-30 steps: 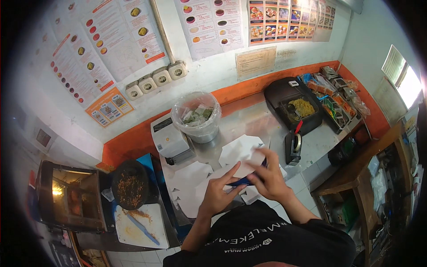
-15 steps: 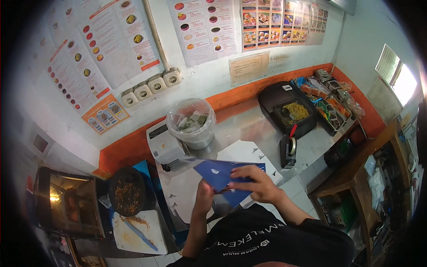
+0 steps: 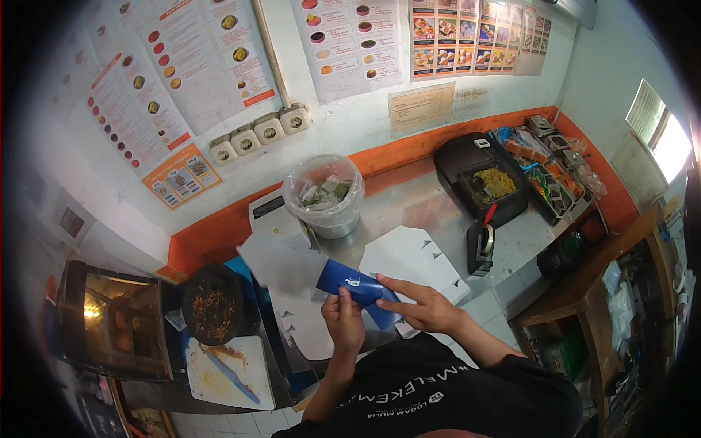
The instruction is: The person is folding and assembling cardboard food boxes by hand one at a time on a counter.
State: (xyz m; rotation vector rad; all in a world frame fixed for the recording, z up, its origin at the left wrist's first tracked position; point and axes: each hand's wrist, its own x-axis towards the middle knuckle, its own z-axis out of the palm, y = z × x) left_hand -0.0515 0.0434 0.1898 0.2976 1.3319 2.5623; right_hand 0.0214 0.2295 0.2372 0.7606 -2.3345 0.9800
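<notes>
Left hand (image 3: 343, 321) clamped on blue box (image 3: 358, 288), right hand (image 3: 423, 310) spread flat against it, above table's (image 3: 409, 204) front edge; uneven pressing could crease the card crooked.

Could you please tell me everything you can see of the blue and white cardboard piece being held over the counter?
The cardboard piece looks like a thin, flat box blank, glossy blue on one face with a small pale mark and white on the other. It is partly bent, the blue part lying aslant. The left hand grips its lower edge; the right hand presses flat fingers on its right end. It sits above a stack of white blanks on the steel counter.
</notes>
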